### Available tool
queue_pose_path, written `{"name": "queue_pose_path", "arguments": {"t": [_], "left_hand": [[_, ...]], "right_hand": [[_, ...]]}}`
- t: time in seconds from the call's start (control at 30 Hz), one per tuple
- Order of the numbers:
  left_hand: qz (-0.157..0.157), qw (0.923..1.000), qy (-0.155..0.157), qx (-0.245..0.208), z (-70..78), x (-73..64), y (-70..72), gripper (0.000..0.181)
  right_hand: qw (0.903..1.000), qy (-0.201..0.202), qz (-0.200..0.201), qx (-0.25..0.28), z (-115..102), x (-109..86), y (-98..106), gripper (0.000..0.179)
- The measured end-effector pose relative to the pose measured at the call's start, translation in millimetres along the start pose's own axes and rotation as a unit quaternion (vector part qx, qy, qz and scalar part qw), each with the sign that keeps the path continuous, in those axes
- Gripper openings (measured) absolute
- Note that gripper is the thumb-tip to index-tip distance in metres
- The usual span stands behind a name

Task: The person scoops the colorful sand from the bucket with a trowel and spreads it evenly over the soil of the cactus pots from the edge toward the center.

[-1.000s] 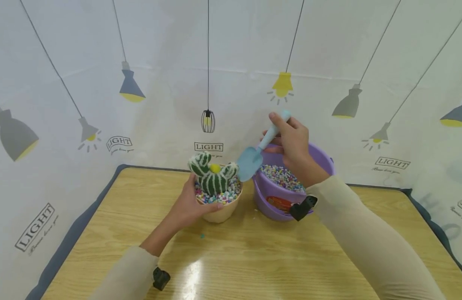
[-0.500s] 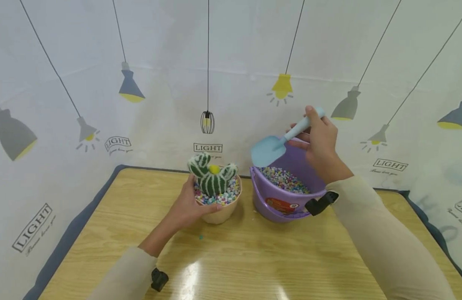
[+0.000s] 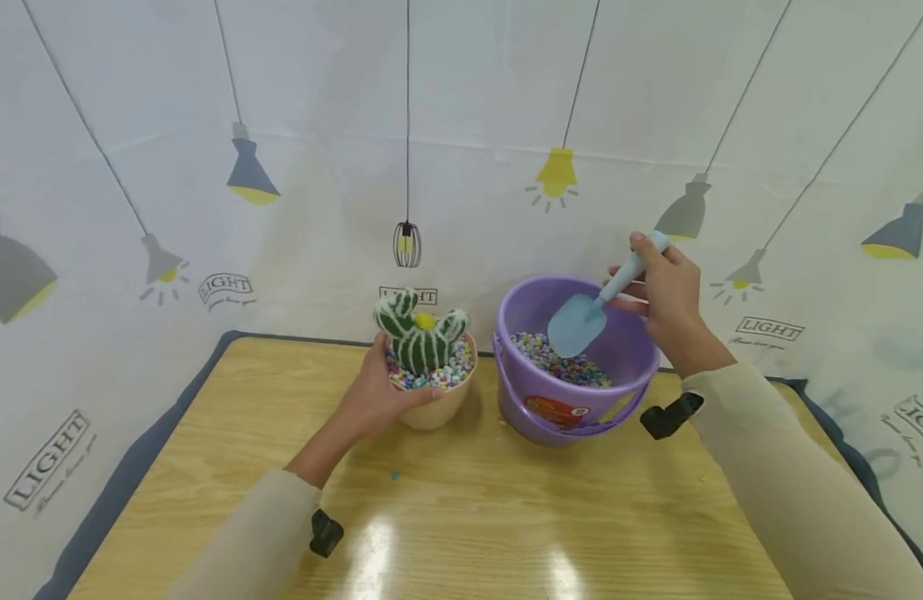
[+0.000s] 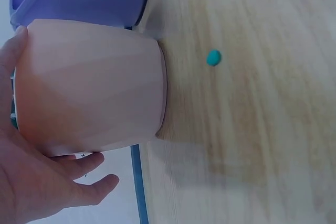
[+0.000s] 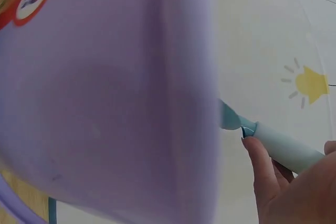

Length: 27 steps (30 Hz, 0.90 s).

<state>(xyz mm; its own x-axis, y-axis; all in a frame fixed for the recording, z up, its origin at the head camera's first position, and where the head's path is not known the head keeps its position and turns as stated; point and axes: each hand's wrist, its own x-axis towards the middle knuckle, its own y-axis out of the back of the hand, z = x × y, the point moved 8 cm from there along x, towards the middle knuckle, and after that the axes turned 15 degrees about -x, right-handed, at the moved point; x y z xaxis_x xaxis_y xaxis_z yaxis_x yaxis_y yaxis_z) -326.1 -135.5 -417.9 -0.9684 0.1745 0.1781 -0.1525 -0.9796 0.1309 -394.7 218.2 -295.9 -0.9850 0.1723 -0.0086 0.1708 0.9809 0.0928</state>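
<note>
My left hand [image 3: 386, 392] grips the rim of a cream flowerpot [image 3: 431, 410] with the thumb along its near side. In the pot a green and white toy cactus [image 3: 423, 348] with a yellow ball stands among colourful beads [image 3: 449, 373]. My right hand [image 3: 667, 292] holds a light blue toy shovel [image 3: 577, 323] by its handle, blade pointing down inside the mouth of a purple bucket [image 3: 551, 387]. More beads [image 3: 532, 348] lie in the bucket. The right wrist view shows the fingers on the shovel handle [image 5: 289, 148], with the bucket wall hiding most of the blade.
Pot and bucket stand side by side toward the back of a wooden table [image 3: 446, 508]. A white backdrop [image 3: 318, 208] printed with lamps rises right behind. A single teal bead [image 4: 213, 57] lies on the tabletop in front of the pot.
My right hand has carried the shovel rightward from beside the pot, then lowered its blade into the bucket mouth. My left hand keeps hold of the pot, now slightly farther back.
</note>
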Motion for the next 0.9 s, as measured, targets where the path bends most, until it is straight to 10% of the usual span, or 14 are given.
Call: {"name": "queue_pose_path", "arguments": {"t": [0.6,0.77,0.9], "left_hand": [[0.003,0.9977,0.037,0.056,3.4,12.8,7.0,0.116],[-0.03,0.9798,0.117,0.159,12.8,-21.9,21.9,0.125],[-0.097,0.9588,0.108,0.244,29.8,-74.9,36.7,0.114]], "right_hand": [[0.9979,-0.014,-0.033,-0.054,17.7,-5.3,0.8,0.041],[0.9938,-0.024,-0.046,-0.099,18.6,-11.4,5.4,0.037],[0.9839,-0.026,-0.078,-0.159,20.3,-14.7,8.5,0.045]]}}
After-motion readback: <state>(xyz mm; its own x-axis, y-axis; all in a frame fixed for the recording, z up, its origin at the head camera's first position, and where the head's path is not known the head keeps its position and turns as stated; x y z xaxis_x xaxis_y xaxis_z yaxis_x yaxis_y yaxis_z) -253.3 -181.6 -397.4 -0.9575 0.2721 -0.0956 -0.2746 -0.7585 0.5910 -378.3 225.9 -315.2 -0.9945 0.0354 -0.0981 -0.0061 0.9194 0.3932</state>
